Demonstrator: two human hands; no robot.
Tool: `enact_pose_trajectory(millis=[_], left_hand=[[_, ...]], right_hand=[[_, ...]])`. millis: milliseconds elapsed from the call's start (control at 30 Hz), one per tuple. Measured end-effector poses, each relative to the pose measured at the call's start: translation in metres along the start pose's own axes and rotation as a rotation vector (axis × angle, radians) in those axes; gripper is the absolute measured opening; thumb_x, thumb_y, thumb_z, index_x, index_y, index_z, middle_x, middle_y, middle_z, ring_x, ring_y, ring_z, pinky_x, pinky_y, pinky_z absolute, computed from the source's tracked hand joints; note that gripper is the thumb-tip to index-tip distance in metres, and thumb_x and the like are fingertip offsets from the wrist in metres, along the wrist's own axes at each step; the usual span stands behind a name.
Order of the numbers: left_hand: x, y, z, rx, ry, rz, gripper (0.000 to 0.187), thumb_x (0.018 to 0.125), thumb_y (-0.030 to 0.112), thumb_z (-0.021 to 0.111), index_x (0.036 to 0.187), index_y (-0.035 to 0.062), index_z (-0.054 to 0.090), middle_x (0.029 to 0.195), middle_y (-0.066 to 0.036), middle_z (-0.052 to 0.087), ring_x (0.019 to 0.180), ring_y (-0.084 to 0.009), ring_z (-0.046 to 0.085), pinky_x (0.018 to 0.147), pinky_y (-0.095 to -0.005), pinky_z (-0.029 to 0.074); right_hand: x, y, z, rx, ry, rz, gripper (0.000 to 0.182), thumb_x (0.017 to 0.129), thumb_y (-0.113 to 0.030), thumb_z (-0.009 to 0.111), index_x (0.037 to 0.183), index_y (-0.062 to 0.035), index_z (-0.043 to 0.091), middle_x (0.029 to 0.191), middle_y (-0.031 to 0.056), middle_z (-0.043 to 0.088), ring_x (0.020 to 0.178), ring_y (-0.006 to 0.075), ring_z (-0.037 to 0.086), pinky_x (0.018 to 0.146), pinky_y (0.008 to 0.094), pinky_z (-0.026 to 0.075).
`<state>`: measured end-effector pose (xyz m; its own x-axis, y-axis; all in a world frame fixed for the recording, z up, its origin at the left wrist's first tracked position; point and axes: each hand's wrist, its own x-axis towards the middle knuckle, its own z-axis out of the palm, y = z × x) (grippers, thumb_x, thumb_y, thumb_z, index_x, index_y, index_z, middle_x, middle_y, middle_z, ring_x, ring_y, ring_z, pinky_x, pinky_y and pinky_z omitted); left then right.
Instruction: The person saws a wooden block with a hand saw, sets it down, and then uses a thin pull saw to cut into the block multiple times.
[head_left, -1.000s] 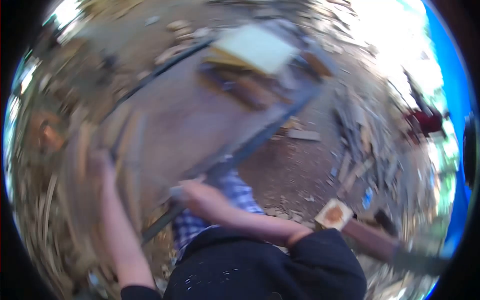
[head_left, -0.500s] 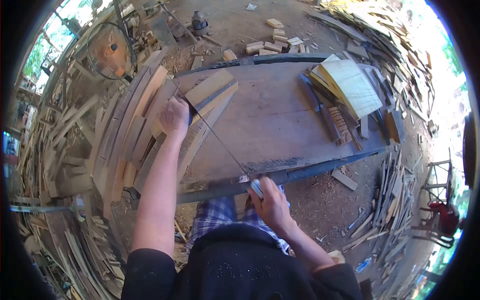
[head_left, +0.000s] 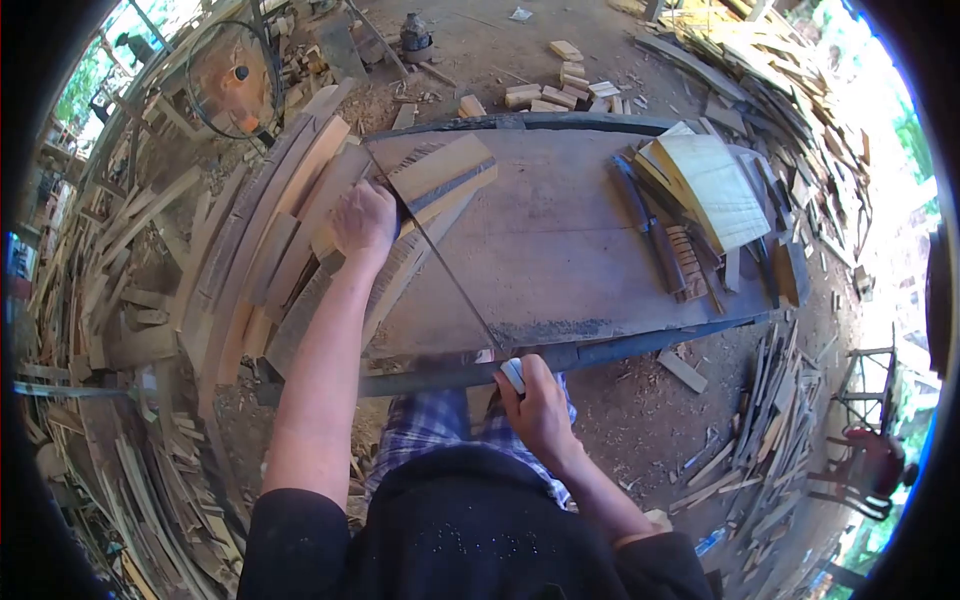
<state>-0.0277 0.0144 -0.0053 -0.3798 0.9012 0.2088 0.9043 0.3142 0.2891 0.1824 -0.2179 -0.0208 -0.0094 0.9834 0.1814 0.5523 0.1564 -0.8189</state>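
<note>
My right hand (head_left: pixel 543 415) is closed round the pale handle (head_left: pixel 512 375) of a handsaw at the bench's near edge. The long thin saw blade (head_left: pixel 455 283), seen almost edge-on, runs up and leftward across a wooden block (head_left: pixel 445 175). My left hand (head_left: pixel 365 222) grips this block just left of the blade, its fingertips partly hidden. Under the block lie angled wooden boards (head_left: pixel 410 270), resting on the workbench (head_left: pixel 540 240). How deep the blade sits in the wood cannot be made out.
Long curved boards (head_left: pixel 270 230) crowd the bench's left side. At its right lie pale wood pieces (head_left: pixel 710 190) and a dark-handled tool (head_left: pixel 650 225). Scrap wood (head_left: pixel 760 430) and small blocks (head_left: pixel 560 90) litter the ground. A red chair (head_left: pixel 870 465) stands far right.
The whole view has shifted slightly, carrying bench and block a little to the right in the picture. Both hands keep their grips, and the blade still lies across the block.
</note>
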Motion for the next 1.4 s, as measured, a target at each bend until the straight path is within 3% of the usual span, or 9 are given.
enact_pose_trajectory(millis=[300, 367, 433, 700, 933, 1000, 1100, 1200, 1400], left_hand=[[0.002, -0.007, 0.008, 0.033, 0.033, -0.001, 0.036, 0.089, 0.026, 0.045, 0.091, 0.0035, 0.073, 0.099, -0.018, 0.070, 0.098, -0.0343, 0.066, 0.085, -0.0449, 0.050], [0.000, -0.002, -0.001, 0.027, 0.014, -0.036, 0.037, 0.089, 0.027, 0.045, 0.091, 0.0038, 0.073, 0.099, -0.018, 0.070, 0.098, -0.0335, 0.066, 0.086, -0.0444, 0.050], [0.002, 0.004, -0.003, 0.017, -0.006, -0.068, 0.037, 0.089, 0.028, 0.044, 0.091, 0.0042, 0.073, 0.099, -0.018, 0.071, 0.099, -0.0327, 0.066, 0.088, -0.0439, 0.049], [0.006, -0.004, 0.017, -0.032, 0.099, -0.046, 0.039, 0.095, 0.031, 0.040, 0.092, 0.0083, 0.071, 0.103, -0.012, 0.069, 0.100, -0.0297, 0.065, 0.092, -0.0486, 0.044], [-0.005, -0.020, 0.010, -0.059, 0.005, 0.185, 0.048, 0.097, 0.047, 0.041, 0.112, 0.0068, 0.062, 0.112, -0.013, 0.066, 0.110, -0.0306, 0.061, 0.098, -0.0543, 0.038], [-0.002, -0.027, 0.001, 0.038, -0.153, 0.278, 0.065, 0.091, 0.062, 0.047, 0.125, 0.0072, 0.054, 0.122, -0.015, 0.063, 0.119, -0.0311, 0.056, 0.103, -0.0566, 0.035], [0.007, -0.038, -0.015, -0.064, -0.326, 0.359, 0.084, 0.080, 0.074, 0.055, 0.132, 0.0080, 0.049, 0.129, -0.016, 0.059, 0.126, -0.0319, 0.052, 0.106, -0.0581, 0.032], [0.007, -0.039, -0.020, -0.083, -0.306, 0.396, 0.095, 0.071, 0.078, 0.060, 0.133, 0.0080, 0.047, 0.130, -0.016, 0.058, 0.125, -0.0321, 0.053, 0.106, -0.0579, 0.033], [-0.007, -0.023, -0.050, -0.091, -0.382, 0.379, 0.098, 0.061, 0.069, 0.077, 0.129, 0.0053, 0.048, 0.125, -0.019, 0.060, 0.114, -0.0348, 0.061, 0.104, -0.0504, 0.040]], right_hand=[[0.085, -0.009, 0.058, -0.027, 0.034, -0.039, 0.025, 0.094, -0.023, 0.059, 0.104, -0.0036, 0.046, 0.089, 0.0235, 0.058, 0.080, 0.0463, 0.060, 0.064, 0.0508, 0.049], [0.052, -0.006, 0.039, -0.016, 0.048, -0.057, 0.024, 0.093, -0.020, 0.061, 0.103, -0.0032, 0.047, 0.088, 0.0235, 0.058, 0.081, 0.0466, 0.060, 0.065, 0.0514, 0.049], [0.003, 0.004, 0.016, -0.037, 0.019, 0.028, 0.020, 0.091, -0.012, 0.065, 0.091, -0.0016, 0.048, 0.086, 0.0239, 0.058, 0.078, 0.0454, 0.059, 0.065, 0.0459, 0.047], [-0.190, 0.056, -0.086, -0.211, -0.014, 0.277, 0.025, 0.085, -0.016, 0.071, 0.090, -0.0040, 0.050, 0.071, 0.0185, 0.058, 0.064, 0.0384, 0.061, 0.056, 0.0399, 0.046], [-0.219, 0.051, -0.096, -0.281, 0.232, 0.325, 0.020, 0.087, -0.015, 0.069, 0.094, -0.0032, 0.055, 0.070, 0.0161, 0.059, 0.063, 0.0344, 0.063, 0.055, 0.0411, 0.047], [-0.202, 0.053, -0.088, -0.208, 0.306, 0.300, 0.018, 0.089, -0.016, 0.066, 0.091, -0.0038, 0.054, 0.068, 0.0121, 0.059, 0.059, 0.0242, 0.061, 0.055, 0.0362, 0.045], [-0.187, 0.069, -0.074, -0.143, 0.335, 0.283, 0.016, 0.089, -0.015, 0.065, 0.091, -0.0040, 0.053, 0.064, 0.0097, 0.058, 0.055, 0.0186, 0.059, 0.051, 0.0335, 0.044], [-0.174, 0.080, -0.066, -0.042, 0.345, 0.223, 0.016, 0.089, -0.015, 0.065, 0.090, -0.0041, 0.053, 0.062, 0.0070, 0.057, 0.052, 0.0134, 0.056, 0.047, 0.0310, 0.042], [-0.166, 0.087, -0.060, -0.027, 0.313, 0.238, 0.016, 0.089, -0.015, 0.065, 0.090, -0.0037, 0.053, 0.063, 0.0042, 0.058, 0.053, 0.0110, 0.058, 0.047, 0.0283, 0.044]])
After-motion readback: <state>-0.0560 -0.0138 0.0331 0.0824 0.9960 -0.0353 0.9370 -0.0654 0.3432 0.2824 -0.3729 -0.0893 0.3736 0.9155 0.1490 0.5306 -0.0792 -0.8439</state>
